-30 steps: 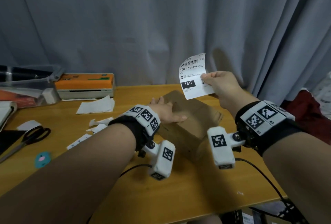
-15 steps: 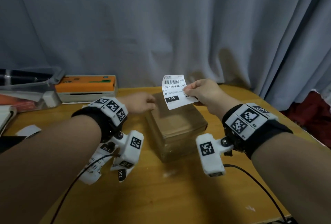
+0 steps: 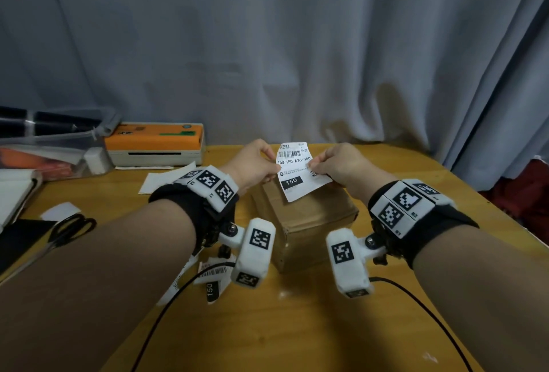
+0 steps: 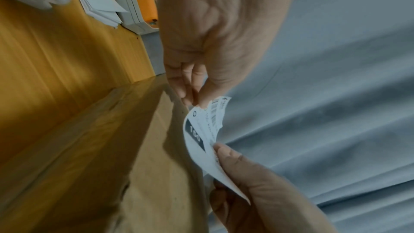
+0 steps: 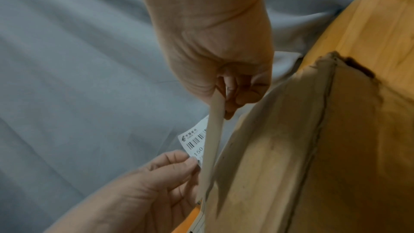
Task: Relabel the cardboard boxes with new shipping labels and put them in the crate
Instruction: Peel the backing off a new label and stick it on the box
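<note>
— Above the closed brown cardboard box (image 3: 306, 217) on the yellow wooden table (image 3: 297, 327), what's going on?

— Both hands hold one white printed shipping label (image 3: 298, 171) with a barcode and a black "150" block. The left hand (image 3: 252, 163) pinches its left edge between thumb and fingertips; the right hand (image 3: 341, 168) pinches the right edge. The label hangs just over the far part of the box top, curled, not pressed down.

— So how far along is the job?

— Early for this box, I'd say. Its top looks bare, with no label stuck on it yet. Torn label strips (image 3: 211, 279) lie on the table near the left wrist, which may be old labels or backing; I cannot tell which. Still to do: free the sticky side if it is still backed, lay the label flat on the box, smooth it, then move the box to the crate. No crate shows in any view.

— And the hands' pose?

— Close together, facing each other across the label, both raised clear of the box. In the right wrist view a pale layer seems to part from the printed sheet at the right fingers, so peeling is my guess.

— Anything else nearby?

— An orange-and-white label printer (image 3: 157, 142) at the back left, black-handled scissors (image 3: 68, 230) at the left edge.
</note>
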